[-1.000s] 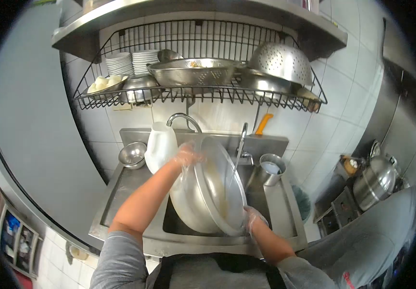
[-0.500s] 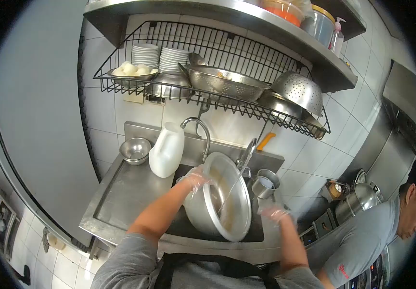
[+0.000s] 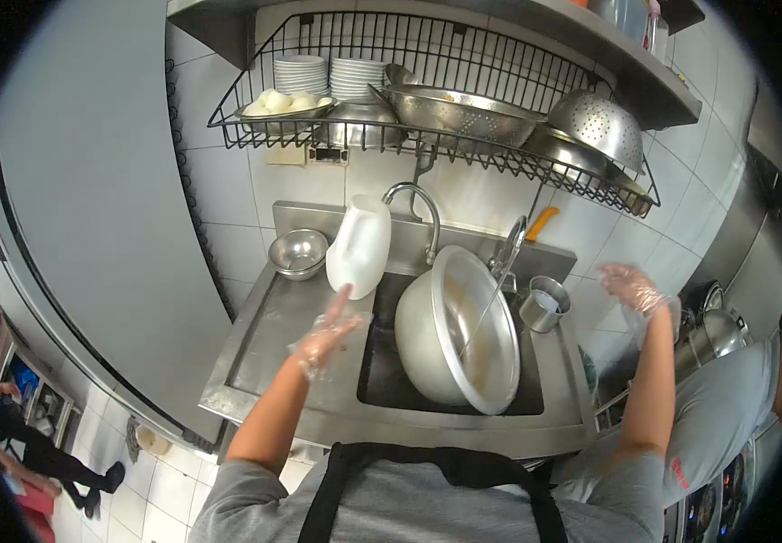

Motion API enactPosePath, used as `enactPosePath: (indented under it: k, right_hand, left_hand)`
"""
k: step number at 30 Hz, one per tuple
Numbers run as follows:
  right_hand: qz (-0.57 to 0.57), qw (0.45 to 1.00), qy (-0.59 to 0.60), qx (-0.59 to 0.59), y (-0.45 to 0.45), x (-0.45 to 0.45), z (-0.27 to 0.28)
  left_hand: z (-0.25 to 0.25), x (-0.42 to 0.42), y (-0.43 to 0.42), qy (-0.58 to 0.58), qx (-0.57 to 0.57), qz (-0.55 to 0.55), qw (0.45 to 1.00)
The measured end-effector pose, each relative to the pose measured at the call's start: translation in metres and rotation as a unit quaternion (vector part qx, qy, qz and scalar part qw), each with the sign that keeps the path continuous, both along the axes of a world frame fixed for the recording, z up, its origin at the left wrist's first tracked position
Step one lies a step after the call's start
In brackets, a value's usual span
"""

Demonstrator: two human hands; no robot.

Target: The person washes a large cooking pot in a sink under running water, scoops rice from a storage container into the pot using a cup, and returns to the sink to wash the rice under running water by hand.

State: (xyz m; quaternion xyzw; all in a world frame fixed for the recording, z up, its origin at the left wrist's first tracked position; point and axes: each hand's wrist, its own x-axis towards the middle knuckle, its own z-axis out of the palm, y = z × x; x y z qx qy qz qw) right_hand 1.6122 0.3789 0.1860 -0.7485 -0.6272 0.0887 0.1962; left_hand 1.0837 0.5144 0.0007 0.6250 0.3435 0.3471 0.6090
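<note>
White wall tiles (image 3: pixel 490 206) back a steel desk (image 3: pixel 309 346) with a recessed sink (image 3: pixel 382 376). At 12 o'clock, a black wire rack (image 3: pixel 472 45) carries an inverted colander (image 3: pixel 597 127), a perforated pan (image 3: pixel 463 110), stacked white dishes (image 3: pixel 357 80) and a tray (image 3: pixel 273 128) of pale rounded pieces (image 3: pixel 284 101). A large metal basin (image 3: pixel 427 339) sits tilted in the sink, mouth toward 3 o'clock; a tap (image 3: pixel 510 244) streams water onto its brownish-wet interior. From the basin: white jug (image 3: pixel 360 246) at 10 o'clock; steel cup (image 3: pixel 545 305), pale contents, at 2 o'clock. A steel bowl (image 3: pixel 298 252) is at 9 o'clock from the jug. Left hand (image 3: pixel 326 337): gloved, fingers spread, empty, near the jug's base; contact cannot be determined. Right hand (image 3: pixel 633 288): gloved, raised, partly open, empty, at 2 o'clock from the basin, nearest the cup.
</note>
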Motion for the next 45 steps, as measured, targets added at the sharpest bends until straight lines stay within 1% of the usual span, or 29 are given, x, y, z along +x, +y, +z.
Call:
enactPosePath:
  k: [1,3,5,7,9,10,11,12,14,15,17,20,21,22,24,25,26,27,29,30,31,33,36,39,40,42,43,44,45]
  right_hand:
    - [-0.033,0.999,-0.015,-0.015,-0.004,-0.007,0.010]
    - [-0.046,0.993,0.110,-0.004,-0.007,-0.001,0.014]
    - [-0.073,0.972,0.225,0.001,-0.014,0.011,0.020]
    - [-0.078,0.946,0.313,0.019,-0.016,0.020,0.022]
    - [-0.063,0.921,0.380,0.059,-0.016,0.034,0.015]
    - [0.010,0.906,0.417,0.078,-0.019,0.048,0.010]
    - [0.081,0.884,0.451,0.096,-0.023,0.062,0.003]
    - [0.101,0.850,0.499,0.139,-0.026,0.066,-0.002]
    - [0.138,0.770,0.581,0.224,-0.028,0.066,-0.011]
    - [0.153,0.732,0.622,0.234,-0.030,0.072,-0.020]
    - [0.188,0.649,0.692,0.254,-0.027,0.087,-0.040]
    - [0.154,0.636,0.713,0.253,-0.012,0.111,-0.080]
    - [0.189,0.640,0.710,0.225,-0.003,0.123,-0.094]
    - [0.249,0.672,0.660,0.225,-0.001,0.120,-0.106]
    - [0.372,0.721,0.541,0.224,0.012,0.110,-0.128]
    - [0.208,0.825,0.499,0.163,0.037,0.145,-0.163]
    - [0.068,0.990,0.110,0.051,0.068,0.147,-0.159]
    - [-0.008,0.941,-0.315,-0.120,0.099,0.148,-0.155]
    - [0.028,0.970,-0.240,-0.028,0.145,0.186,-0.215]
    - [0.015,0.978,-0.204,-0.028,0.144,0.164,-0.202]
    - [0.005,0.986,-0.165,-0.032,0.140,0.140,-0.190]
    - [-0.063,0.991,-0.115,-0.038,0.153,0.122,-0.183]
    - [-0.029,0.989,-0.144,-0.032,0.181,0.130,-0.202]
    - [-0.036,0.990,-0.122,-0.053,0.195,0.135,-0.219]
    - [-0.044,0.993,-0.099,-0.051,0.185,0.128,-0.209]
    - [-0.132,0.986,-0.023,-0.102,0.159,0.098,-0.167]
    - [-0.095,0.988,-0.042,-0.118,0.165,0.099,-0.169]
    - [-0.062,0.987,-0.063,-0.136,0.168,0.109,-0.177]
    - [-0.063,0.984,-0.076,-0.149,0.195,0.133,-0.218]
  left_hand:
    - [-0.009,-0.020,-0.007,-0.056,-0.010,0.002,0.998]
    - [-0.027,-0.061,-0.016,-0.105,-0.032,0.051,0.993]
    - [-0.009,-0.087,-0.043,-0.211,-0.113,0.104,0.965]
    - [-0.021,-0.128,-0.053,-0.299,-0.059,0.027,0.952]
    - [-0.016,-0.148,-0.063,-0.270,-0.001,0.102,0.957]
    - [-0.008,-0.151,-0.069,-0.319,0.005,0.109,0.941]
    - [0.003,-0.152,-0.076,-0.366,0.008,0.118,0.923]
    - [0.011,-0.153,-0.080,-0.409,0.010,0.127,0.903]
    - [0.022,-0.154,-0.084,-0.461,0.042,0.089,0.882]
    - [0.027,-0.151,-0.086,-0.488,0.058,0.073,0.868]
    - [0.038,-0.143,-0.091,-0.477,0.090,0.053,0.872]
    - [0.034,-0.144,-0.090,-0.510,0.118,0.007,0.852]
    - [0.032,-0.146,-0.090,-0.511,0.133,-0.024,0.849]
    - [0.033,-0.142,-0.092,-0.513,0.150,-0.055,0.844]
    - [0.034,-0.133,-0.100,-0.506,0.131,-0.018,0.852]
    - [0.035,-0.129,-0.103,-0.507,0.122,-0.001,0.853]
    - [0.035,-0.122,-0.104,-0.512,0.118,0.015,0.851]
    - [0.039,-0.113,-0.106,-0.507,0.129,0.012,0.852]
    - [0.047,-0.090,-0.112,-0.519,0.139,0.041,0.842]
    - [0.050,-0.081,-0.116,-0.522,0.141,0.057,0.839]
    - [0.053,-0.072,-0.119,-0.508,0.163,0.036,0.845]
    - [0.067,-0.056,-0.127,-0.493,0.197,0.043,0.846]
    - [0.091,-0.037,-0.147,-0.461,0.242,0.064,0.851]
    - [0.116,-0.023,-0.169,-0.421,0.282,0.088,0.858]
    - [0.121,-0.019,-0.177,-0.408,0.298,0.096,0.858]
    - [0.129,-0.017,-0.191,-0.400,0.323,0.111,0.850]
    - [0.131,-0.016,-0.197,-0.399,0.334,0.117,0.846]
    - [0.134,-0.014,-0.204,-0.398,0.343,0.121,0.842]
    - [0.136,-0.013,-0.209,-0.403,0.344,0.125,0.839]
